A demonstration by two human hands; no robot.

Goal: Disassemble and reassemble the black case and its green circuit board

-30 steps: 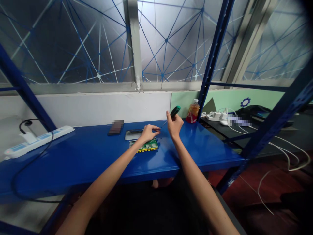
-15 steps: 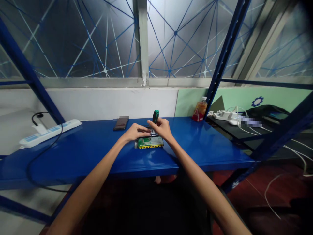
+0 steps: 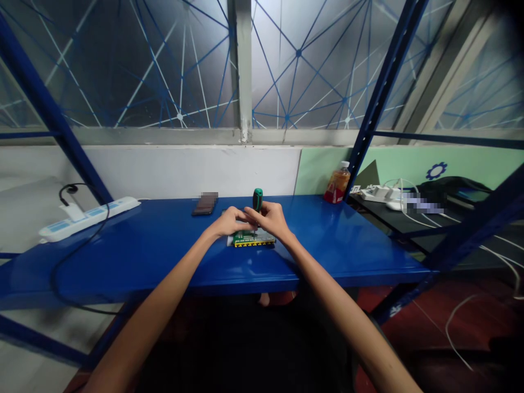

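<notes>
A screwdriver with a green and black handle (image 3: 257, 200) stands nearly upright in my right hand (image 3: 273, 219), between its thumb and fingers. Below the hands lies a green circuit board (image 3: 244, 237) in a metal casing, with a row of yellow-edged ports along its near side. My left hand (image 3: 229, 221) is over the board's left rear part, its thumb and fingers drawn together close to the screwdriver's shaft. Its fingertips meet or overlap my right fingers, so what they pinch is hidden. The screwdriver's tip is hard to make out.
The board lies on a blue metal table (image 3: 164, 245). A dark phone (image 3: 206, 203) is behind on the left, and a white power strip (image 3: 92, 219) with a black cable at far left. A drink bottle (image 3: 338, 183) stands by the right blue post (image 3: 370, 103).
My hands have come closer together, fingers now meeting around the shaft. The screwdriver has gone from a slight rightward lean to more upright. The whole view has shifted a little.
</notes>
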